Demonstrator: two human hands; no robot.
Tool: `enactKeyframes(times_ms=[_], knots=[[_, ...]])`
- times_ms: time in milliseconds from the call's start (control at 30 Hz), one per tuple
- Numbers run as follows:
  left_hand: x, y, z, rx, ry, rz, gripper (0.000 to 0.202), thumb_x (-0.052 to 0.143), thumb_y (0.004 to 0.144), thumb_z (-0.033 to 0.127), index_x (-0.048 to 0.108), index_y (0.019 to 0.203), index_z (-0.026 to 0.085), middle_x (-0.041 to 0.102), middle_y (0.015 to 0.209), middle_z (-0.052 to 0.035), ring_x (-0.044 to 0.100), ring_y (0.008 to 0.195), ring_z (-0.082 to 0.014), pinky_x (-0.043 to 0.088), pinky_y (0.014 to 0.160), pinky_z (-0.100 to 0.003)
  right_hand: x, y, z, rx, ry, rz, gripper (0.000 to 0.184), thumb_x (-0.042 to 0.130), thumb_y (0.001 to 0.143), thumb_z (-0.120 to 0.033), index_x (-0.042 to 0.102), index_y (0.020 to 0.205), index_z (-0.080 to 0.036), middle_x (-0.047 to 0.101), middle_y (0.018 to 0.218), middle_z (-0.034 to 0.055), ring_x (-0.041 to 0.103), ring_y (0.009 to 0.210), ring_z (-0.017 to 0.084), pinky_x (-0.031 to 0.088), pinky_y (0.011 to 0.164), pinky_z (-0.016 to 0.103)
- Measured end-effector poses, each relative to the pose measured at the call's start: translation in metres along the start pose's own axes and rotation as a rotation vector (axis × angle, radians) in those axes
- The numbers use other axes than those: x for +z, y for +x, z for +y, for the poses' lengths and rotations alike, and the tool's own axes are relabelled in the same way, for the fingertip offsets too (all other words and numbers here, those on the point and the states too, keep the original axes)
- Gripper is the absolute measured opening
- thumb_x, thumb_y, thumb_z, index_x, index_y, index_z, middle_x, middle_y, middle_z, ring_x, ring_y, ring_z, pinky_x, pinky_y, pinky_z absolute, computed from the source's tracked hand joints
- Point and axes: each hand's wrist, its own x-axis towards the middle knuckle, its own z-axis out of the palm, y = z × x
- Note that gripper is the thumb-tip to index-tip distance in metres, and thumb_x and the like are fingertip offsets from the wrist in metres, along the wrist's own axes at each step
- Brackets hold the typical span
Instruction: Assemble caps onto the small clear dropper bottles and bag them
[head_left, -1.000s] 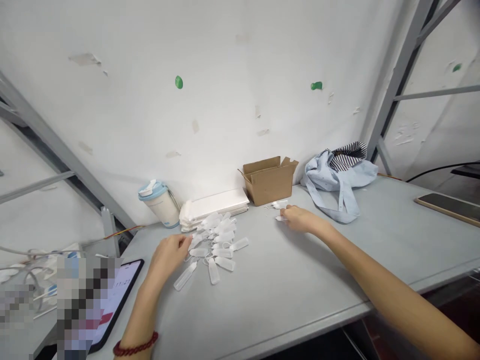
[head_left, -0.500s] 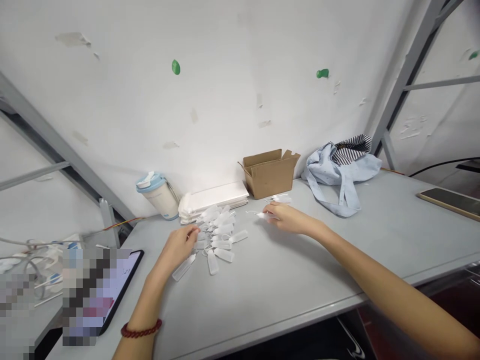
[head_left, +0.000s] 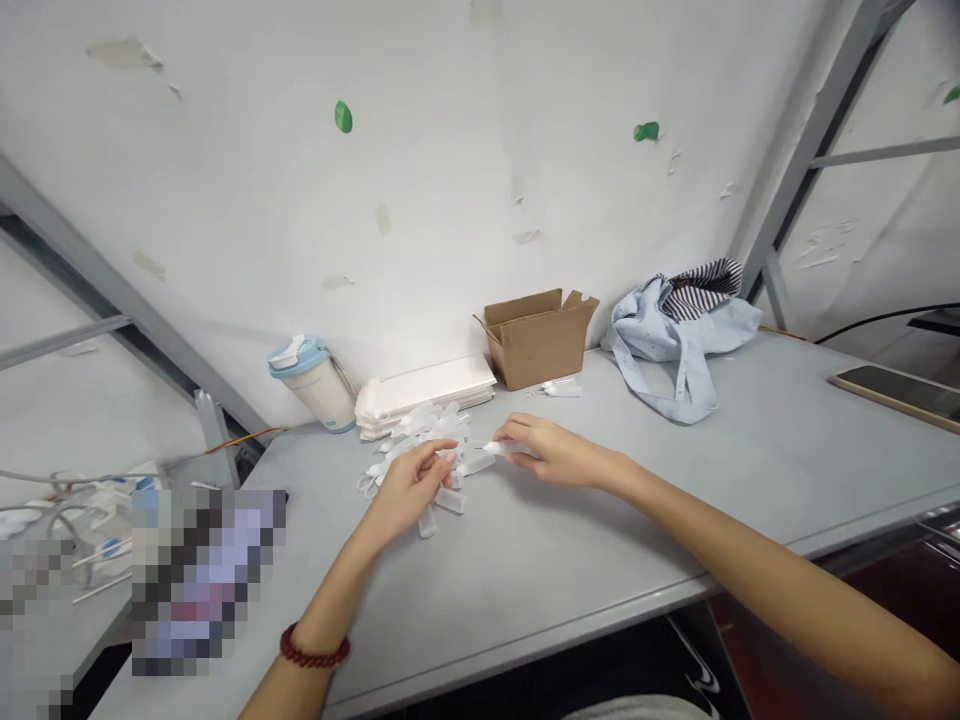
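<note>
My right hand (head_left: pixel 555 450) pinches a small needle-tip squeeze bottle (head_left: pixel 493 449), its white tip pointing left toward my other hand. Over the pile, my left hand (head_left: pixel 411 488) has its thumb and fingers drawn together; whatever lies between them is too small to make out. Translucent squeeze bottles (head_left: pixel 429 420) with white tips lie heaped behind and around my left hand, which hides part of the heap. Farther back, by the carton, lie a few more needle-tip bottles (head_left: pixel 562 388).
An open brown carton (head_left: pixel 536 345) stands against the wall beside a stack of white packets (head_left: pixel 442 385). A lidded cup (head_left: pixel 319 390) is at the left, a blue cloth bag (head_left: pixel 664 340) at the right. A phone (head_left: pixel 900 393) lies far right; a blurred tablet (head_left: pixel 217 580) lies left.
My left hand has moved right, over the front of the pile. My right hand has come left with its bottle, so the hands are closer together. The camera view has shifted slightly.
</note>
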Motion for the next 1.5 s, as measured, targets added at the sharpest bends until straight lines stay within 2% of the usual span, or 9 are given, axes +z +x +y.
enactKeyframes(times_ms=[133,200,333,467,567,767,1200,1500], knots=[[0.006,0.0,0.002,0.02,-0.022,-0.021,0.032,0.045,0.085,0.042,0.062,0.089,0.014,0.057,0.064,0.0009,0.044,0.049,-0.0101,0.036,0.05,-0.022,0.004,0.0,-0.004,-0.041,-0.062,-0.004,0.027,0.05,0.083,-0.009,0.056,0.11,-0.012,0.056,0.101,0.0121,0.055,0.093,0.021,0.046,0.081,0.036],[0.006,0.001,0.001,0.007,-0.059,-0.034,0.034,0.042,0.086,0.042,0.061,0.08,0.014,0.058,0.062,0.001,0.043,0.045,-0.009,0.036,0.049,-0.023,0.005,0.001,-0.005,-0.051,-0.098,-0.002,0.027,0.05,0.083,-0.008,0.056,0.109,-0.011,0.056,0.101,0.0127,0.055,0.091,0.021,0.047,0.08,0.036],[0.004,0.002,-0.001,-0.064,-0.175,-0.019,0.044,0.036,0.087,0.049,0.061,0.077,0.014,0.058,0.058,0.0001,0.043,0.041,-0.0093,0.035,0.046,-0.023,0.005,0.001,-0.007,-0.084,-0.128,0.035,0.028,0.05,0.082,-0.007,0.055,0.109,-0.013,0.056,0.099,0.0121,0.055,0.09,0.021,0.047,0.078,0.036],[0.002,0.0,0.001,-0.056,-0.166,-0.063,0.04,0.045,0.085,0.048,0.06,0.069,0.014,0.055,0.055,0.001,0.041,0.042,-0.0083,0.034,0.045,-0.022,0.006,0.001,-0.008,-0.134,-0.158,0.068,0.026,0.05,0.081,-0.006,0.055,0.106,-0.012,0.057,0.097,0.0122,0.054,0.088,0.021,0.047,0.077,0.036],[0.003,-0.001,0.003,-0.043,-0.191,-0.092,0.034,0.051,0.083,0.046,0.06,0.071,0.015,0.054,0.057,0.0024,0.039,0.043,-0.0073,0.033,0.045,-0.022,0.007,0.002,-0.008,-0.158,-0.177,0.092,0.025,0.051,0.081,-0.006,0.055,0.105,-0.012,0.057,0.096,0.0125,0.053,0.087,0.021,0.047,0.077,0.036],[0.008,0.002,0.001,-0.072,-0.284,-0.037,0.039,0.05,0.081,0.052,0.059,0.076,0.014,0.051,0.058,0.0027,0.037,0.042,-0.0066,0.03,0.043,-0.021,0.009,0.003,-0.008,-0.177,-0.186,0.137,0.023,0.05,0.082,-0.008,0.054,0.104,-0.013,0.057,0.095,0.0122,0.053,0.087,0.022,0.046,0.077,0.037],[0.013,0.002,0.004,-0.149,-0.372,-0.044,0.043,0.052,0.076,0.056,0.057,0.08,0.013,0.052,0.061,0.0023,0.04,0.044,-0.0068,0.031,0.044,-0.023,0.011,0.001,-0.012,-0.186,-0.164,0.138,0.023,0.048,0.084,-0.011,0.054,0.106,-0.013,0.057,0.095,0.0125,0.055,0.084,0.022,0.046,0.073,0.036],[0.013,0.003,0.001,-0.133,-0.392,-0.077,0.04,0.053,0.078,0.054,0.057,0.078,0.014,0.053,0.061,0.0027,0.041,0.044,-0.0062,0.032,0.047,-0.022,0.011,0.001,-0.011,-0.162,-0.2,0.12,0.023,0.048,0.084,-0.01,0.055,0.106,-0.014,0.057,0.095,0.0117,0.054,0.086,0.021,0.044,0.074,0.035]])
